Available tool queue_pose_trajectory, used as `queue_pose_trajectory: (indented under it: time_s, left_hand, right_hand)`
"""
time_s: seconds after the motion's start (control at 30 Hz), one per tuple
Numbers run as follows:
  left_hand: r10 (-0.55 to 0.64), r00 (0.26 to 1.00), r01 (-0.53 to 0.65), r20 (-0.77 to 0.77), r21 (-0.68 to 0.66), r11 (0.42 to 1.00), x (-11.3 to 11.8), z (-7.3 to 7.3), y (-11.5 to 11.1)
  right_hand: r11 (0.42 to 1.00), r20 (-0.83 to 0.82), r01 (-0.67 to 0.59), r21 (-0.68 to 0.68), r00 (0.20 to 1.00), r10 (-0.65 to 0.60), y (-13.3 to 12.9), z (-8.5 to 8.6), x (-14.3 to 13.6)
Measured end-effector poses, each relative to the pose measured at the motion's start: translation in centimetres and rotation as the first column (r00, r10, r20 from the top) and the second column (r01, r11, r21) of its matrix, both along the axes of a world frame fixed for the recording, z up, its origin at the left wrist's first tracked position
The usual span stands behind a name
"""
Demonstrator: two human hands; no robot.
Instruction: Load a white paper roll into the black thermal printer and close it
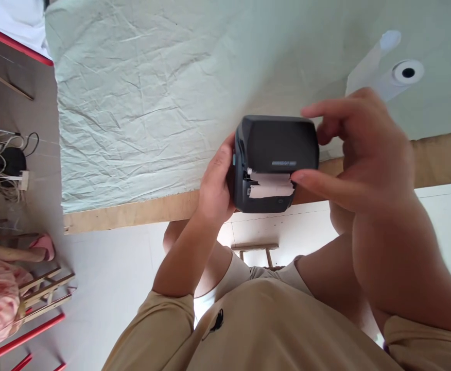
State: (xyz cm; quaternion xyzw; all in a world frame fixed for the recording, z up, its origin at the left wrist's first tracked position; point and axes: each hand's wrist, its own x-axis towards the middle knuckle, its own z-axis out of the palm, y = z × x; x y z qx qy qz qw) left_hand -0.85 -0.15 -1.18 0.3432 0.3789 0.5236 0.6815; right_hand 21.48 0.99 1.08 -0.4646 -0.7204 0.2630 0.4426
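A small black printer (281, 141) is held up near the table's front edge, with white paper (272, 185) showing in the slot on its near side. My left hand (218, 178) grips the printer's left side, its fingers partly hidden behind it. On the other side, my right hand (364, 149) has thumb and fingers spread apart. Its thumb tip is at the printer's lower right, by the paper, and the index finger is near the top right corner. Whether the thumb touches is hard to tell.
A partly unrolled white paper roll (408, 72) lies at the right on the table's pale green cloth (144, 103). Tangled cables (1, 180) and a wooden rack (48, 288) are on the floor at left. A wooden stool (255, 248) stands below the table edge.
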Motion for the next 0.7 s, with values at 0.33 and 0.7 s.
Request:
queue_pose_trajectory:
  time_s: [0.33,0.7]
  left_hand:
    - [-0.088,0.985,0.109,-0.149,0.139,0.984,0.0,-0.3,0.2]
    - [-0.155,0.959,0.223,-0.239,0.288,0.931,-1.2,-2.6,0.5]
  right_hand:
    - [0.942,-0.047,0.279,0.188,0.960,-0.275,-0.9,0.7,-2.8]
    - [0.998,0.544,-0.032,0.051,0.839,-0.001,-0.2,2.6,-1.1]
